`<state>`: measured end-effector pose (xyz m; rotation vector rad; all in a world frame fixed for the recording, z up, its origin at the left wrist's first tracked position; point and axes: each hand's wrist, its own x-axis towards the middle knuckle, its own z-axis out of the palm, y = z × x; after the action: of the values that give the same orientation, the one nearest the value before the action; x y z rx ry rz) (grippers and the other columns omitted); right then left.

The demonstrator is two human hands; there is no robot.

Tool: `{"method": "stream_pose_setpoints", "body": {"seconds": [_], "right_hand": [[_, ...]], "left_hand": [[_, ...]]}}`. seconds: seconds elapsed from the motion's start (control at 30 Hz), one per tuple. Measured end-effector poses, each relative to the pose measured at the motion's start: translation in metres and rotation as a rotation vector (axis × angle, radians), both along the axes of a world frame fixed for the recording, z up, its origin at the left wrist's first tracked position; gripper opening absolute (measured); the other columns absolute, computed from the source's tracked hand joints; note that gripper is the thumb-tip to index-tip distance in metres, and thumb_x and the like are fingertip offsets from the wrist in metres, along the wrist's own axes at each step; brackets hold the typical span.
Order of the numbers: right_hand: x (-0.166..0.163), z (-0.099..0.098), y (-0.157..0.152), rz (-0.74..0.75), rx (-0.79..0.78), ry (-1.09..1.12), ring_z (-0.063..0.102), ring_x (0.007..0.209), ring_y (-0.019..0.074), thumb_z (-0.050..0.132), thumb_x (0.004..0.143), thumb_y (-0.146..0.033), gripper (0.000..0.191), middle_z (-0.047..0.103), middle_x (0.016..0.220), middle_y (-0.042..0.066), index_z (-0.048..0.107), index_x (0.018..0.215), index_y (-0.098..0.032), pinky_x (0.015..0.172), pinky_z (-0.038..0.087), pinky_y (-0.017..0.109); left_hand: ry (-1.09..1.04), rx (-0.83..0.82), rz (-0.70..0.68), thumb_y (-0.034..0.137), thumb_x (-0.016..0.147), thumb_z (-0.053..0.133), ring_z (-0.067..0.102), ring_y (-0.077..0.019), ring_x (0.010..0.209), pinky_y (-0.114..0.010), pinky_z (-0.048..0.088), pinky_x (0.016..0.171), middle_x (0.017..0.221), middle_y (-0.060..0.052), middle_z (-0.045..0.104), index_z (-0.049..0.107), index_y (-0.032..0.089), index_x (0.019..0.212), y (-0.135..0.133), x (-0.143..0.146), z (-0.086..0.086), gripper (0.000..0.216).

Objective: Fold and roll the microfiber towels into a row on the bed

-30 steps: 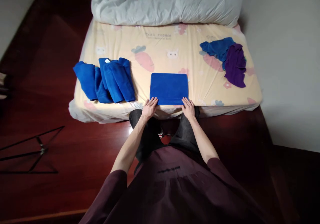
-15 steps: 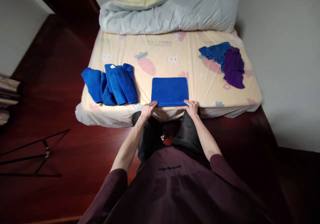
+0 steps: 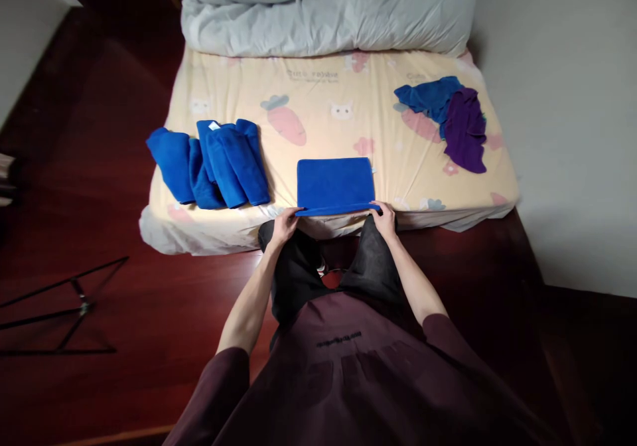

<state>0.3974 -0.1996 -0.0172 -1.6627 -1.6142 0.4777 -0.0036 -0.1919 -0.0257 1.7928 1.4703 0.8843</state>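
Note:
A blue towel (image 3: 335,182), folded to a flat rectangle, lies at the near edge of the bed in front of me. Its near edge is turned up into a narrow roll. My left hand (image 3: 285,225) grips the left end of this roll, thumb and fingers closed on it. At the right end my right hand (image 3: 383,220) pinches the roll in the same way. To the left of the towel lie several rolled blue towels (image 3: 213,167) in a bunch, one with a white tag.
A blue cloth (image 3: 432,96) and a purple cloth (image 3: 464,131) lie crumpled at the right of the bed (image 3: 318,124). A grey quilt (image 3: 323,21) is heaped at the back. Black stand legs (image 3: 64,313) are on the floor at left. A wall (image 3: 562,134) borders the right side.
The towel's near edge has been lifted and turned into a small roll. My fingers have gone from lying flat on its corners to gripping the roll's ends. The view has shifted slightly.

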Motion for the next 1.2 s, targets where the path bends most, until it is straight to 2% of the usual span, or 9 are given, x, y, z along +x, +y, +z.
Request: {"method": "stream_pose_setpoints", "body": {"seconds": [0.13, 0.3, 0.47, 0.6, 0.83, 1.2], "right_hand": [[0.001, -0.004, 0.002, -0.031, -0.047, 0.010, 0.076, 0.118, 0.0280, 0.066, 0.099, -0.028, 0.023, 0.082, 0.124, 0.011, 0.081, 0.116, -0.022, 0.111, 0.059, 0.044], [-0.001, -0.006, 0.003, -0.100, -0.077, 0.015, 0.077, 0.105, 0.0271, 0.067, 0.102, -0.037, 0.025, 0.083, 0.115, 0.014, 0.081, 0.111, -0.018, 0.104, 0.060, 0.040], [0.000, -0.009, 0.006, -0.171, -0.108, 0.021, 0.073, 0.085, 0.0245, 0.061, 0.104, -0.059, 0.045, 0.081, 0.094, 0.012, 0.078, 0.101, -0.018, 0.090, 0.060, 0.037], [0.002, -0.013, 0.006, -0.157, -0.073, 0.036, 0.070, 0.081, 0.0248, 0.054, 0.104, -0.072, 0.058, 0.079, 0.089, 0.011, 0.075, 0.095, -0.019, 0.087, 0.059, 0.038], [0.000, -0.020, 0.007, -0.181, -0.050, -0.008, 0.074, 0.086, 0.0273, 0.050, 0.108, -0.068, 0.055, 0.079, 0.093, 0.014, 0.075, 0.096, -0.019, 0.092, 0.060, 0.042], [-0.001, -0.019, 0.005, -0.085, 0.071, -0.119, 0.076, 0.103, 0.0290, 0.048, 0.111, -0.063, 0.053, 0.080, 0.108, 0.017, 0.077, 0.107, -0.019, 0.100, 0.062, 0.043]], "left_hand": [[-0.020, 0.006, 0.064, 0.040, 0.100, 0.059, 0.075, -0.0292, 0.110, -0.045, 0.058, 0.106, 0.121, -0.014, 0.080, 0.078, 0.020, 0.118, 0.008, 0.003, -0.006, 0.033], [-0.027, 0.006, 0.181, 0.058, 0.104, 0.057, 0.074, -0.0289, 0.099, -0.041, 0.059, 0.097, 0.108, -0.015, 0.080, 0.076, 0.018, 0.110, 0.012, 0.004, -0.015, 0.045], [-0.045, 0.043, 0.222, 0.066, 0.105, 0.054, 0.073, -0.0276, 0.097, -0.040, 0.058, 0.095, 0.104, -0.014, 0.079, 0.074, 0.018, 0.106, 0.011, 0.005, -0.018, 0.052], [-0.044, 0.071, 0.239, 0.069, 0.105, 0.053, 0.073, -0.0269, 0.096, -0.040, 0.058, 0.094, 0.104, -0.013, 0.079, 0.073, 0.018, 0.106, 0.012, 0.005, -0.022, 0.054], [-0.044, 0.093, 0.264, 0.069, 0.105, 0.052, 0.074, -0.0270, 0.094, -0.040, 0.059, 0.090, 0.103, -0.014, 0.078, 0.074, 0.019, 0.107, 0.013, 0.003, -0.029, 0.055], [-0.095, 0.079, 0.289, 0.068, 0.101, 0.063, 0.075, -0.0255, 0.091, -0.040, 0.062, 0.089, 0.103, -0.013, 0.078, 0.074, 0.018, 0.107, 0.009, 0.009, -0.020, 0.051]]}}
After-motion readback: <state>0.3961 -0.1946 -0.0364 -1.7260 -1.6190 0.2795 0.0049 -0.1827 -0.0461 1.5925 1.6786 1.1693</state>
